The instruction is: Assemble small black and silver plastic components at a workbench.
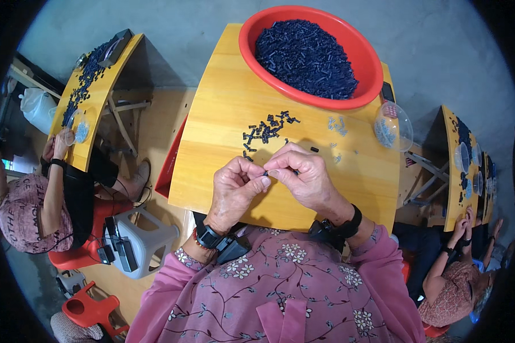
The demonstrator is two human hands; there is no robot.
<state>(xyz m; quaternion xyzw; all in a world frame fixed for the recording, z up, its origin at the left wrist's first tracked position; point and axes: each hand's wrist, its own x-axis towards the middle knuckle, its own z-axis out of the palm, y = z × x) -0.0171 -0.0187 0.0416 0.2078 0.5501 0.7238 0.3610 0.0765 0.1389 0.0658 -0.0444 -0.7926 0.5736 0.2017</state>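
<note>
I watch the yellow table (212,126) spread beneath and beyond the fingers (290,161). Farthest ahead of them sits the red basin (373,94), heaped with dark pieces (306,60). The left hand (234,187) and right hand (313,182) meet, thumbs and forefingers pinched narrow. I see a clear bowl (405,128) ahead and well right, a loose dark cluster (264,132) just ahead and left, pale bits (341,124) ahead and right. Between both hands' fingertips is one small dark piece (266,174).
</note>
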